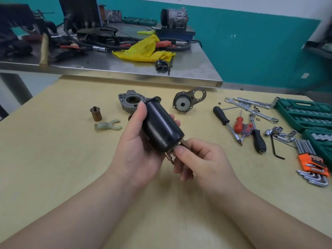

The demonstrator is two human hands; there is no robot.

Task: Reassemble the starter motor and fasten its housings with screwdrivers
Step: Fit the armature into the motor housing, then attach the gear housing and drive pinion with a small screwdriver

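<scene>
My left hand (138, 146) grips a black cylindrical motor body (160, 126), tilted with its stud end toward me. Copper studs (169, 158) stick out of that near end. My right hand (195, 159) pinches one of the studs at the cylinder's lower edge. On the wooden table (71, 159) behind lie a grey cast housing (132, 102), a round end plate with a bracket (186, 101), a small brown plunger (95, 113) and a pale fork lever (107, 125). Black-handled screwdrivers (222, 116) (258, 141) and a red one (239, 124) lie to the right.
Wrenches (251, 105), loose sockets (280, 133), hex keys in an orange holder (312, 164) and green socket cases (305, 114) fill the right side. A steel bench (125, 69) behind carries a yellow rag (145, 49), cables, a hammer (44, 49) and a compressor (173, 16).
</scene>
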